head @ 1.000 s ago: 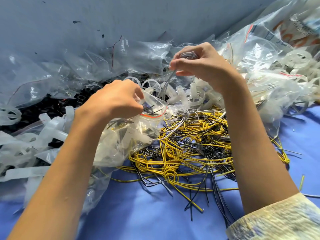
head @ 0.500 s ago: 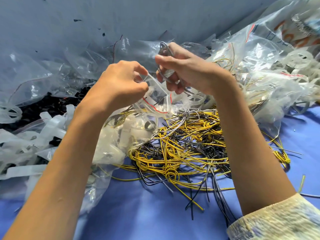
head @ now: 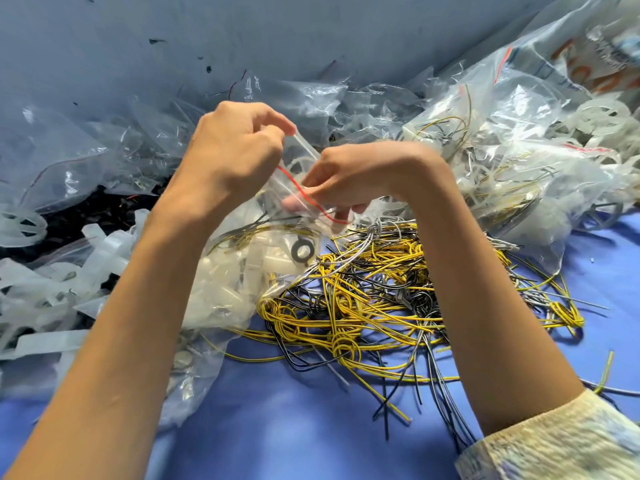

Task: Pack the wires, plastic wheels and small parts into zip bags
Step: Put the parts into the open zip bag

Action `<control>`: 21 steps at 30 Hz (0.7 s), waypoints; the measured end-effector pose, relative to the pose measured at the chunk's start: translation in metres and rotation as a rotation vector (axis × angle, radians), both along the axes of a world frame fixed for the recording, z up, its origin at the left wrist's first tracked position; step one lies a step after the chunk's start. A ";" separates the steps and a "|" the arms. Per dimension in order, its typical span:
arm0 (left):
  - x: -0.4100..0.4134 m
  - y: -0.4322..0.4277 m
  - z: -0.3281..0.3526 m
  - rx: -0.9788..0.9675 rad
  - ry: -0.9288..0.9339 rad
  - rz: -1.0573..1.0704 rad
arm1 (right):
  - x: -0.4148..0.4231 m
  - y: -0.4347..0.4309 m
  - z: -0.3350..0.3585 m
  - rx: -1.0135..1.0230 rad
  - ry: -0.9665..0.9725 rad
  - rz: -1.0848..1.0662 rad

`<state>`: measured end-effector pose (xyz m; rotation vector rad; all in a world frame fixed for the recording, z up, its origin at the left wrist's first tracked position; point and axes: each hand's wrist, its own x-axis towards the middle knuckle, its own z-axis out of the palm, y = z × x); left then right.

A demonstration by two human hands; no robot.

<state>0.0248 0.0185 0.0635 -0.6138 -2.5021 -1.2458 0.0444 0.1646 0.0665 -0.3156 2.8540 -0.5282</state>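
**Zip bag gripped over a blue tabletop**

The left hand (head: 235, 157) pinches the zip bag (head: 242, 271) by its top edge. The right hand (head: 349, 178) has its fingers curled on the bag's red-striped mouth. The bag sits just left of tangled wires (head: 363, 299) on the blue tabletop (head: 277, 427). Clear bags (head: 502, 168) and a white wheel (head: 20, 225) are heaped against the grey-blue wall (head: 242, 36).

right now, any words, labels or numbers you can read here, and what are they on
No text reads clearly.
Orange letters on the large clear bag: crumpled, blurred, cut off, unreadable.
Small dark print beside them: too blurred to read.
The zip bag shows only a red stripe, no writing.
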 end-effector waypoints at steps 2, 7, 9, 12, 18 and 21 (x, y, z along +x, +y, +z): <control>0.002 0.003 -0.001 -0.055 0.034 -0.006 | -0.004 -0.001 -0.002 0.046 0.172 0.023; 0.003 0.002 0.001 -0.049 0.075 0.012 | -0.006 -0.005 -0.001 -0.152 0.289 0.135; 0.002 0.000 0.002 -0.019 0.080 0.018 | -0.004 -0.007 -0.003 -0.239 0.225 0.174; 0.001 -0.001 0.002 -0.010 0.088 0.033 | -0.007 -0.009 -0.009 -0.195 0.133 0.194; 0.000 -0.003 0.002 0.008 0.087 0.041 | -0.008 0.001 -0.003 -0.290 0.261 0.137; -0.001 -0.003 0.003 0.016 0.089 0.048 | -0.008 0.003 -0.002 -0.310 0.350 0.116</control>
